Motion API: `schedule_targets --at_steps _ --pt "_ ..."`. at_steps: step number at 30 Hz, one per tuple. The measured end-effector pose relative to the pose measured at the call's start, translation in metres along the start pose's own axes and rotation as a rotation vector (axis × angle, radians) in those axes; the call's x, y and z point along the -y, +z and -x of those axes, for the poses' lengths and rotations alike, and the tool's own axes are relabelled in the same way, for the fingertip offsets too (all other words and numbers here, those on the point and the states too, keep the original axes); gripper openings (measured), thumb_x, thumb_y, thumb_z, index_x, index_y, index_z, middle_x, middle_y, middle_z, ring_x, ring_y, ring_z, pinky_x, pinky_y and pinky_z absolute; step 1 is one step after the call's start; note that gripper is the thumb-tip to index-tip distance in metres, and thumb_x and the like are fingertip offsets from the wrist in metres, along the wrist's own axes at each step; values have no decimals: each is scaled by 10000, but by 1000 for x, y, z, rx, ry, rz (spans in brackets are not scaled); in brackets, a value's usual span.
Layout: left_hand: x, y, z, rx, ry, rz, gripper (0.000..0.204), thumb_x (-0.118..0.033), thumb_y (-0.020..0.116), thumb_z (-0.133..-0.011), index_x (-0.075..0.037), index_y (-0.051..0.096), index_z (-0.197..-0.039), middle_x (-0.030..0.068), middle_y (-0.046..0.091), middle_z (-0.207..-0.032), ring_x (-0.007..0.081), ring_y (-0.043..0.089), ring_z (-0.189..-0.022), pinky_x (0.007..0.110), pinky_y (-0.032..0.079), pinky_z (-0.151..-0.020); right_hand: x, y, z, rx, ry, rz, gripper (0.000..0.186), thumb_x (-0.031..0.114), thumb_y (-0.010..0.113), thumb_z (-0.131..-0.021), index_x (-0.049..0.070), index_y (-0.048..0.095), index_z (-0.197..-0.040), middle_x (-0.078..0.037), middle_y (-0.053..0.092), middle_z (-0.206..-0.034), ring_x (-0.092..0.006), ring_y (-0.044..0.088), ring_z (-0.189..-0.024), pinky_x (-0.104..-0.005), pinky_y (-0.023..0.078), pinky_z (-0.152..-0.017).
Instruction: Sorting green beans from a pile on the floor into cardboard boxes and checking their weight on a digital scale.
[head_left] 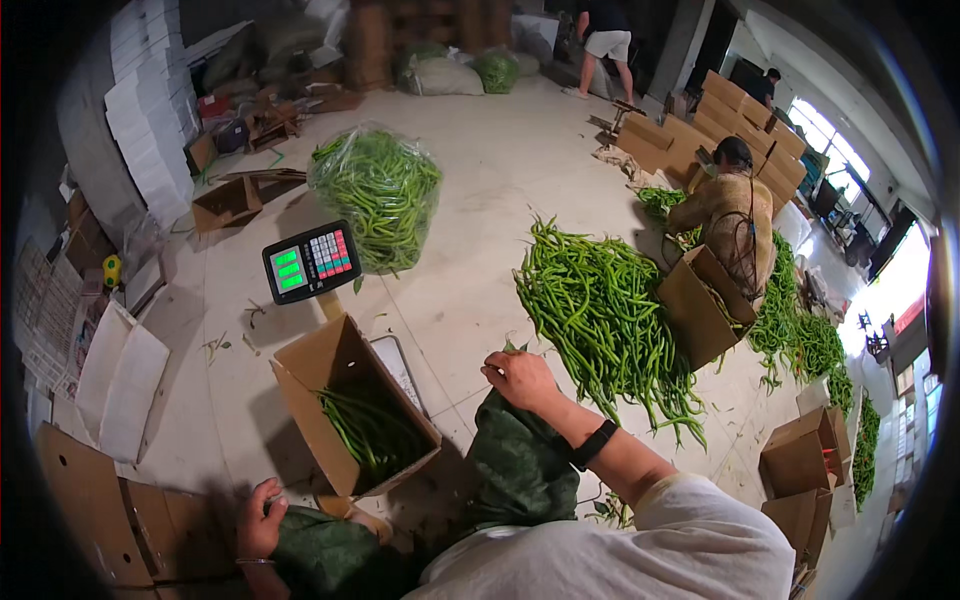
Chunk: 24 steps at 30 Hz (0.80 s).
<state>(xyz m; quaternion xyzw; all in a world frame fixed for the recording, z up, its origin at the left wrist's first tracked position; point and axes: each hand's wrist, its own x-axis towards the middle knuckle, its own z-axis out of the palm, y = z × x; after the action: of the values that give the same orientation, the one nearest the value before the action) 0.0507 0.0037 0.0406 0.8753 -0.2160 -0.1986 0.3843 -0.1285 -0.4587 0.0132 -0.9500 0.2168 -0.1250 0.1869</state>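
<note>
My right hand (522, 378) rests over my right knee, in green trousers (520, 460). Its fingers are bent and drawn together; a bit of green shows just beyond them, and what they hold, if anything, is hidden. By my left thigh, my left hand (262, 520) is loosely curled, thumb apart, with nothing visible in it. Between my knees a cardboard box (300, 375) stands on a scale platform (398, 372), partly filled with long green peppers (372, 435). The scale's lit display and keypad (312, 262) rise behind the box. A large heap of green peppers (590, 310) lies beyond my right hand.
A clear bag of peppers (378, 195) stands behind the scale. At right a crouching person (735, 215) works beside an open box (705, 310). More boxes (800, 450) stand near right; flattened cardboard (90, 500) and a white foam box (120, 380) lie left. Another person (605, 45) bends far back.
</note>
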Motion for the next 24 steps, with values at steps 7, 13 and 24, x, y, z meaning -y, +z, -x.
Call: schedule_targets --at_steps 7,13,24 --pt "-13 2 -1 -14 16 -56 383 -159 608 -853 -21 534 -1202 151 639 -1056 228 603 -997 338 457 -881 0 -3 -1 -35 -6 12 243 300 559 -860 78 649 -902 -132 649 -824 -341 621 -750 -426 499 -672" --pt "-8 3 -2 -20 4 -51 378 -159 608 -846 -14 544 -1189 158 643 -1055 244 610 -997 344 460 -877 0 -1 -1 -61 -36 -16 245 296 552 -864 73 646 -904 -132 651 -830 -347 619 -749 -428 498 -673" --pt "-13 1 -1 9 14 -137 370 -178 582 -878 -12 530 -1204 150 634 -1078 225 598 -1002 354 470 -868 -1 -3 1 -14 3 -3 243 305 543 -865 85 636 -911 -143 647 -840 -347 617 -769 -437 495 -688"
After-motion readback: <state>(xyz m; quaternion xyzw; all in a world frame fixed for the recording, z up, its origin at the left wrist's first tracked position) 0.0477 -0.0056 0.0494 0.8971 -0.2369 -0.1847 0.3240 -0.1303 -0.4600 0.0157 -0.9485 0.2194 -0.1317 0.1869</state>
